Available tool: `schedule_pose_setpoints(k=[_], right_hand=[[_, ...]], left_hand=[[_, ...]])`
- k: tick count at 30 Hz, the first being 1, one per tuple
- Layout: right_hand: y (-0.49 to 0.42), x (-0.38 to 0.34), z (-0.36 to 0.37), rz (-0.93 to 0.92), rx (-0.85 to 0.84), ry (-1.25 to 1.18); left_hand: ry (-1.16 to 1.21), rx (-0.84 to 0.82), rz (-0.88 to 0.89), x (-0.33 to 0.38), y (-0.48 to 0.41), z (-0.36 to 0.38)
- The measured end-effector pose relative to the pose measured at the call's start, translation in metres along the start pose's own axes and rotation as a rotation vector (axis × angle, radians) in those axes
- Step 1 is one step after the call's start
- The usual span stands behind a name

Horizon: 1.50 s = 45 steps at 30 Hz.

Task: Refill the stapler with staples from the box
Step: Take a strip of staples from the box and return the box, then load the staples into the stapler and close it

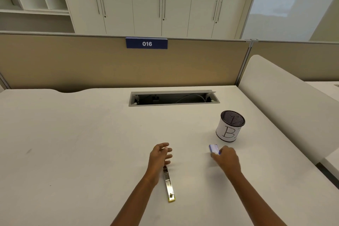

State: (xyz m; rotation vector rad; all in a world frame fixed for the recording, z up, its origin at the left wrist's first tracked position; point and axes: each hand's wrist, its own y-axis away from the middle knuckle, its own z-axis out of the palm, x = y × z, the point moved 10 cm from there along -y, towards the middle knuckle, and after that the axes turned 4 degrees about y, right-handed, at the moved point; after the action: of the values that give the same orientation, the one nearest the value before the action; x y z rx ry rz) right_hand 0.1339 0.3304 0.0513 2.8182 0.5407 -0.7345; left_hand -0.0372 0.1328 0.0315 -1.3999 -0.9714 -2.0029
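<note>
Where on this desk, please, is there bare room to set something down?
The desk's left half, left of the stapler and left hand, is bare; also the strip in front of the cable hatch. Crowded on the right: staple box, right hand, mesh cup.

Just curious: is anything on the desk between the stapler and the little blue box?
No, the head view shows only bare desk between the stapler and the box.

The stapler (169,183) lies flat on the white surface at lower centre of the frame, its silver metal channel facing up, yellow tip nearest the bottom edge, while the small, blurred blue-and-white staple box (213,148) sits right of centre, its near end held by the right hand (226,159).
</note>
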Motion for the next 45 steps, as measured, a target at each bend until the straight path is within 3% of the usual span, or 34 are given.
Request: schedule_pose_setpoints(k=[6,13,19,30,45], right_hand=[[-0.009,0.032,-0.011,0.142,0.029,0.011],[-0.01,0.037,-0.01,0.14,0.017,0.031],[0.001,0.009,-0.009,0.064,0.101,-0.25],[0.046,-0.057,0.079,0.29,-0.537,-1.147],[0.069,-0.087,0.112,0.365,-0.663,-1.26]], left_hand=[[-0.05,0.137,-0.003,0.001,-0.002,-0.025],[-0.133,0.223,-0.048,-0.011,-0.005,-0.044],[-0.208,0.284,-0.109,-0.023,-0.01,-0.057],[-0.462,0.283,-0.189,-0.016,-0.015,-0.047],[-0.753,0.227,-0.082,-0.009,-0.021,-0.031]])
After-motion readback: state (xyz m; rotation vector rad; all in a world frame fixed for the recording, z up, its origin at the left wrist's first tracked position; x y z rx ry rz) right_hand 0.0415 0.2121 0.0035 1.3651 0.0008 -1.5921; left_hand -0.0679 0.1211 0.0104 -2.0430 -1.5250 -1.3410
